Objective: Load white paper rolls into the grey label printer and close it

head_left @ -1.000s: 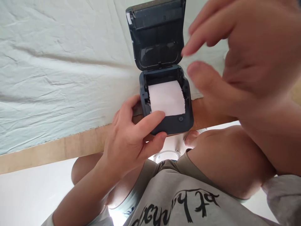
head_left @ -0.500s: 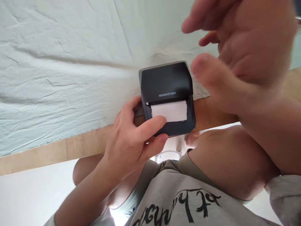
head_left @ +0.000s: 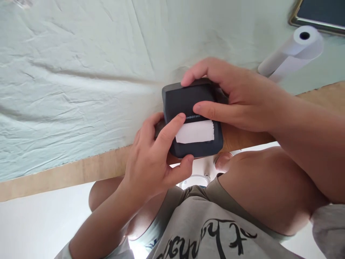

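Note:
A black label printer (head_left: 188,99) with a NIIMBOT mark sits at the table's front edge, its lid down. White paper (head_left: 194,132) with a ragged right edge sticks out of its slot and lies over the front. My left hand (head_left: 155,154) grips the printer's left side, the index fingertip on the lid by the lettering and the thumb at the front lower edge. Over the right side, my right hand (head_left: 234,95) clasps the lid, thumb on its top face and index finger at the back edge. Its other fingers are mostly hidden.
A white paper roll (head_left: 280,54) with a loose end stands on the pale cloth (head_left: 81,72) at the right. Behind it, a dark flat object with a shiny rim (head_left: 323,18) lies in the corner. The wooden table edge (head_left: 81,165) runs just before my lap.
My right hand has come down from the upper right onto the printer's lid. My left index finger has moved from the paper up to the lid. The paper roll is now uncovered.

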A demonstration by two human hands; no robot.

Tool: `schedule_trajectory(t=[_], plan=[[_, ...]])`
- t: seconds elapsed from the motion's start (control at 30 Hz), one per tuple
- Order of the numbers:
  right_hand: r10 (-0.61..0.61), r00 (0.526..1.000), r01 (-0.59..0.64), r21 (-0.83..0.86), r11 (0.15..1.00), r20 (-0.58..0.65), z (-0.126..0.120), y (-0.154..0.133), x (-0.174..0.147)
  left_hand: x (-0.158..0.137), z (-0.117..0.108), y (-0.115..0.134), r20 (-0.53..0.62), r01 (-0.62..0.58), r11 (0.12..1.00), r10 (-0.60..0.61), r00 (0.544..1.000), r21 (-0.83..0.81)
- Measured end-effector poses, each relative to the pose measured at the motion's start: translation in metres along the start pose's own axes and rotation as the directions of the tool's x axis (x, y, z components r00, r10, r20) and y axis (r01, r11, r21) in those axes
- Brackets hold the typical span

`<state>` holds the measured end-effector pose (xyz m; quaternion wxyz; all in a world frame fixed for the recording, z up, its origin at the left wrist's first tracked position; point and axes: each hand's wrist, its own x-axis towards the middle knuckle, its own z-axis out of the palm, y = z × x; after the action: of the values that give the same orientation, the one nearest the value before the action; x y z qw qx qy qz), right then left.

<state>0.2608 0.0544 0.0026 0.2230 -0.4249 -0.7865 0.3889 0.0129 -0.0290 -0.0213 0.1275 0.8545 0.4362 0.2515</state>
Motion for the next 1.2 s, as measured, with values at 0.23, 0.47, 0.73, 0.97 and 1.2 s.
schedule_trajectory(t=[0.23, 0.47, 0.73, 0.97, 1.2], plan=[[0.113, 0.994, -0.112, -0.032, 0.993, 0.013, 0.007, 0.002, -0.004, -0.004, 0.011, 0.000, -0.070, 0.048, 0.998, -0.045, 0.997, 0.035], [0.089, 0.982, -0.122, -0.200, 0.972, -0.167, 0.005, 0.010, -0.012, -0.004, 0.014, 0.003, -0.040, 0.148, 0.980, -0.144, 0.989, 0.134], [0.020, 1.000, -0.015, -0.275, 0.961, 0.015, 0.007, 0.012, -0.015, -0.004, 0.007, 0.002, -0.027, 0.119, 0.979, -0.116, 0.993, 0.166], [0.081, 0.997, -0.079, -0.265, 0.961, -0.002, 0.007, 0.008, -0.013, -0.004, 0.001, -0.002, 0.001, 0.124, 0.981, -0.126, 0.992, 0.152], [0.059, 0.998, -0.058, -0.233, 0.971, 0.001, 0.004, 0.011, -0.009, 0.005, -0.001, 0.001, 0.011, 0.204, 0.972, -0.206, 0.978, 0.120]])
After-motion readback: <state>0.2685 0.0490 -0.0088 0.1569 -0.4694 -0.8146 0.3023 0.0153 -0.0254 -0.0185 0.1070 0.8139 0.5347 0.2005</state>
